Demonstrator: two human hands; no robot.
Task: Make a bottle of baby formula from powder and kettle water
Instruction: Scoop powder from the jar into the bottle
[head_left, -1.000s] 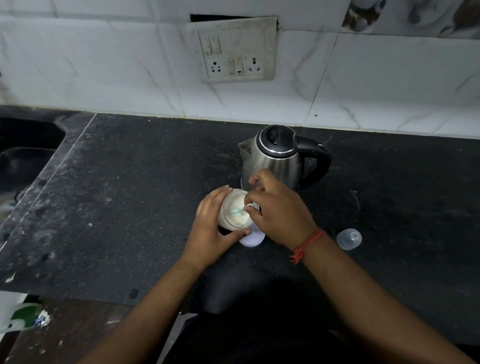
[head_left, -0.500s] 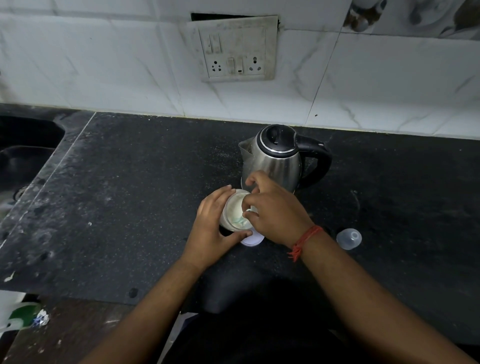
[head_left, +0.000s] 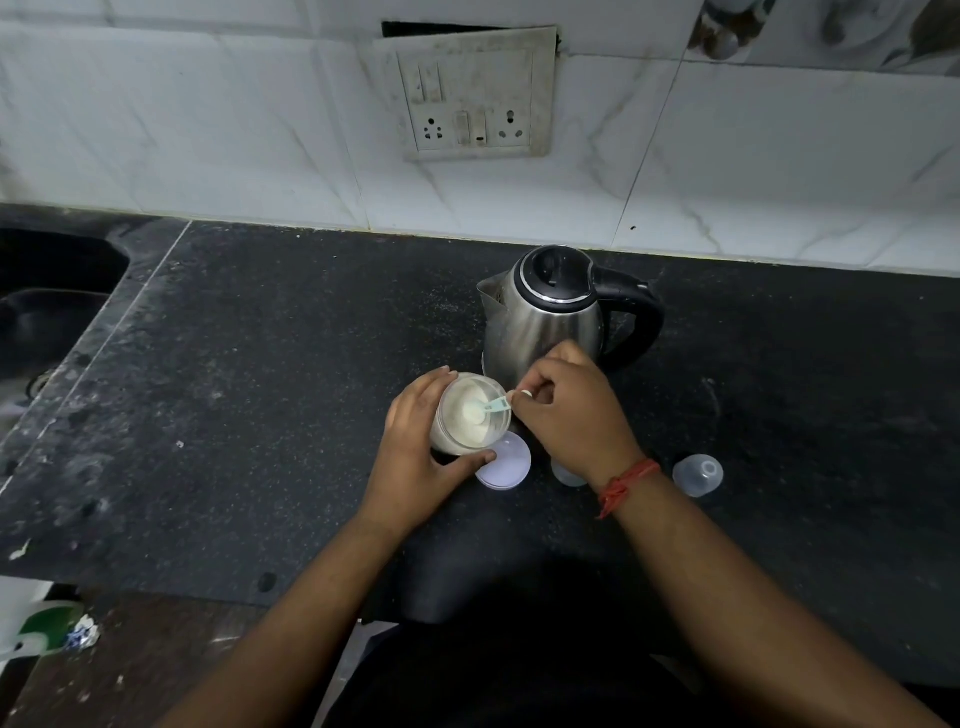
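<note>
the black speckled worktop (head_left: 260, 389) runs under everything in front of you, with white tiled wall (head_left: 208, 130) behind it and a switch-and-socket plate (head_left: 470, 101) set in the tiles. the steel kettle (head_left: 550, 317) stands upright toward the back, black lid closed, handle to your right. just in front of it your left hand (head_left: 421, 457) is wrapped around the jar of white powder (head_left: 467, 415), fingers curled on its far side and thumb on the near side, the jar tipped toward you and open. its pale round lid (head_left: 506, 462) lies flat on the worktop, just beside your thumb. your right hand (head_left: 571, 415) pinches the handle of a small scoop (head_left: 485, 408) – its bowl sits in the powder. a clear cap (head_left: 697, 474) lies well to the right of your wrist, and a bit of something clear (head_left: 566, 475) shows under that wrist – too hidden to tell what.
</note>
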